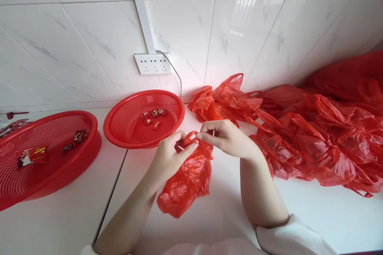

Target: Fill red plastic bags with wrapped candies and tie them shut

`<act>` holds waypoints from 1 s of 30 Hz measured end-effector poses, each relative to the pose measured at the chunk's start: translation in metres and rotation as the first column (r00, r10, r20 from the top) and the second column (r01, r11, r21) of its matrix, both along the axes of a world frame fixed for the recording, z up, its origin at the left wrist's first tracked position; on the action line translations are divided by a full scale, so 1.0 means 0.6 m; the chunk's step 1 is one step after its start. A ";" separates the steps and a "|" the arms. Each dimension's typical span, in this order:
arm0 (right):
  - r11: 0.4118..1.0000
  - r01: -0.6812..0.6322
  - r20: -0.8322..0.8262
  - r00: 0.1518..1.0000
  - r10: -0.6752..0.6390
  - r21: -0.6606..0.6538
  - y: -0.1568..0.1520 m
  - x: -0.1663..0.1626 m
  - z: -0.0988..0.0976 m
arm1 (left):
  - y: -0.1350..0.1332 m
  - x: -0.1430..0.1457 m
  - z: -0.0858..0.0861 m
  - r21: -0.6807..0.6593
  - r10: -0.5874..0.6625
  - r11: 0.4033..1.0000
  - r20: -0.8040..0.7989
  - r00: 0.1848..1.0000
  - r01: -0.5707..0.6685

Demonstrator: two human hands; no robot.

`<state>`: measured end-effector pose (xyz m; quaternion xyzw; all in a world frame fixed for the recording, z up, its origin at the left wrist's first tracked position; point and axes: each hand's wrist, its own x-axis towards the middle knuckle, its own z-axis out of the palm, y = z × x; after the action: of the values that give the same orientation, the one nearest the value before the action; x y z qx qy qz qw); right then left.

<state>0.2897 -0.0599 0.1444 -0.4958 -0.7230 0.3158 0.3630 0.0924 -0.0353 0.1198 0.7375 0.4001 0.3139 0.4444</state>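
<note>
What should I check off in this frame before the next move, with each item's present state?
1. Left hand gripping the red bag: ok, fingers pinch it near its top.
2. Right hand gripping it too: ok, fingertips at the same top end.
3. Bag's top tied or open: cannot tell, fingers cover it.
4. Middle basket upright, with wrapped packets inside: ok.
5. Left basket wholly in view: not ok, the picture's left edge cuts it off.
6. Cable clear of both hands: ok, it hangs by the wall.
</note>
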 end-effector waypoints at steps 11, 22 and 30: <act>0.767 0.617 0.139 0.756 -0.640 0.175 -0.056 0.125 0.003 | 0.053 -0.087 0.038 0.061 0.379 0.920 0.115 0.918 -0.387; 0.800 0.568 0.412 0.693 -0.592 0.194 -0.058 0.109 -0.006 | 0.058 -0.083 0.031 -0.228 0.134 0.974 0.601 0.788 0.009; 1.000 -0.016 0.074 0.997 0.016 0.001 -0.041 -0.022 -0.001 | 0.032 -0.041 0.020 -0.294 0.037 0.948 0.492 0.870 0.126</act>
<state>0.2768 -0.0847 0.1441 -0.5011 -0.7401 0.2995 0.3339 0.0681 -0.0159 0.1318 0.5614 0.3016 0.4124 0.6510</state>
